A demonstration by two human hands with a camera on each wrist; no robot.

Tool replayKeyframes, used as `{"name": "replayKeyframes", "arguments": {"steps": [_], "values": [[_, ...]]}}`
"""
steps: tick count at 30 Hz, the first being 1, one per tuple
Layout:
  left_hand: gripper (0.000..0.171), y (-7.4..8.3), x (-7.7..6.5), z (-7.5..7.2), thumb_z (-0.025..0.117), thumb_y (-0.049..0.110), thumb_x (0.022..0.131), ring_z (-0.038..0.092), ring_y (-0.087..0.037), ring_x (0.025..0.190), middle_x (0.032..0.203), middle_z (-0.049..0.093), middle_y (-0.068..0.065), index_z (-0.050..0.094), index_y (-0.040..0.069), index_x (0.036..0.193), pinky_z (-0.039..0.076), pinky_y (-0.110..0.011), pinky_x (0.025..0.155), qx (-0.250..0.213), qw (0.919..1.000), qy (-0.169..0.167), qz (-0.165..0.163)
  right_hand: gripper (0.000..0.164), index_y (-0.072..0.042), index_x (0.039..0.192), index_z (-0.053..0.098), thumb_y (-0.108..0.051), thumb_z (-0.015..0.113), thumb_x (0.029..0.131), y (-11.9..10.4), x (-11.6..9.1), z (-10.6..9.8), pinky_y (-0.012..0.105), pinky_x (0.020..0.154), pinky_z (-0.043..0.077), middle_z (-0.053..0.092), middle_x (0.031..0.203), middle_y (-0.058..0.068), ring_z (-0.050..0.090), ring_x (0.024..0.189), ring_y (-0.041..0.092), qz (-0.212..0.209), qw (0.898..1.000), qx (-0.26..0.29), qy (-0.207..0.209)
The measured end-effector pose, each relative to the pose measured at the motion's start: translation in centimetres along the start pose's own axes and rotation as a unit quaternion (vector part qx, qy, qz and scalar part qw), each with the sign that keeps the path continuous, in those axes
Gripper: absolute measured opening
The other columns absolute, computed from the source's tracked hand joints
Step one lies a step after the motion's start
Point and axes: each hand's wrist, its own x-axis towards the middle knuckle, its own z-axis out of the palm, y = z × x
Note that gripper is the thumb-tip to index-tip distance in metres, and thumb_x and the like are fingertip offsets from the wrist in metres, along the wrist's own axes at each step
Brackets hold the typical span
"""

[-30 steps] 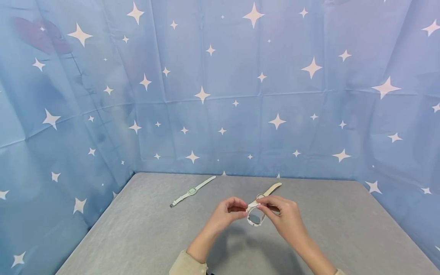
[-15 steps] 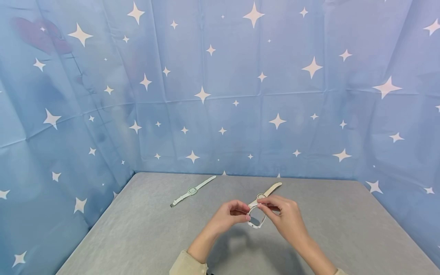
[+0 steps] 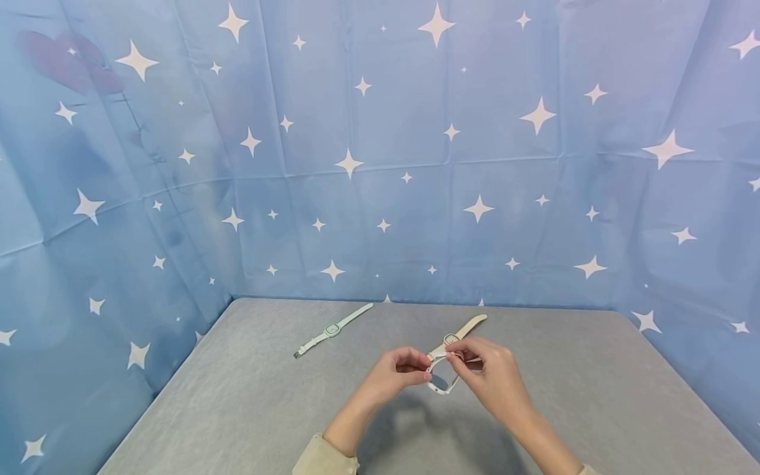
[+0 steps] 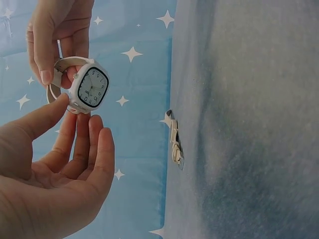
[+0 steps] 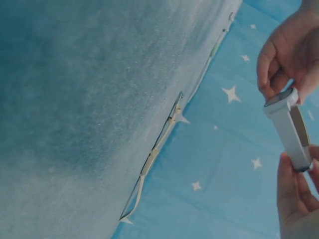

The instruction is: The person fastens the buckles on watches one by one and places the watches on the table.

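Note:
A white wristwatch [image 4: 92, 87] with a dark-rimmed square dial is held up above the table between both hands, its strap bent into a loop. My left hand [image 3: 392, 373] pinches the watch at its case between thumb and fingertips. My right hand [image 3: 489, 373] pinches the white strap near its end, as the right wrist view [image 5: 294, 199] also shows from below. Behind the hands a cream wristwatch [image 3: 473, 323] lies on the table, partly hidden by my right hand. Farther left lies a pale green wristwatch [image 3: 332, 330], stretched out flat.
The grey table [image 3: 237, 409] has rounded back corners. Blue cloth [image 3: 404, 198] with white stars hangs along its back and sides. Shadows of both hands fall on the tabletop below them.
My left hand has shifted slightly down and right, and the white wristwatch has turned a little in the fingers. The two wristwatches on the table have stayed put.

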Motion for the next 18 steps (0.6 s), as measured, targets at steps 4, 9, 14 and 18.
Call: {"name": "replayKeyframes", "arguments": {"steps": [4,9,14,18], "values": [[0.023,-0.08,0.01,0.01,0.07,0.003,0.088,0.06,-0.006,0.078,0.102,0.068,-0.028,0.066,-0.01,0.107,0.05,-0.016,0.072,0.0,1.0,0.003,0.003,0.02,-0.016,0.09,0.076,0.001,0.079,0.08,0.01,-0.07,0.03,0.014,0.063,0.056,0.074,0.089,-0.006,0.062,0.073,-0.004,0.004,1.0,-0.002,-0.004],[0.022,-0.09,0.08,0.01,0.071,0.003,0.088,0.059,-0.006,0.078,0.101,0.068,-0.028,0.066,-0.01,0.105,0.049,-0.016,0.071,0.005,1.0,0.008,0.003,0.019,-0.019,0.09,0.077,-0.001,0.079,0.082,0.07,-0.13,0.08,0.014,0.063,0.056,0.074,0.089,-0.006,0.066,0.075,-0.002,0.011,1.0,-0.007,-0.006],[0.022,-0.13,0.03,-0.03,0.072,0.002,0.086,0.06,-0.006,0.078,0.1,0.069,-0.027,0.067,-0.009,0.104,0.049,-0.016,0.071,0.008,0.9999,0.013,0.002,0.015,-0.016,0.09,0.077,-0.003,0.078,0.083,0.11,-0.16,0.12,0.017,0.063,0.057,0.073,0.086,-0.008,0.066,0.074,-0.002,0.021,1.0,0.0,-0.012],[0.021,-0.31,0.06,-0.08,0.073,0.003,0.086,0.06,-0.006,0.078,0.098,0.069,-0.024,0.067,-0.008,0.104,0.05,-0.016,0.072,0.013,0.9998,0.018,0.002,0.015,-0.014,0.092,0.077,-0.002,0.078,0.083,0.13,-0.19,0.16,0.017,0.064,0.057,0.073,0.086,-0.008,0.066,0.074,-0.002,0.031,0.999,0.007,-0.022]]}}
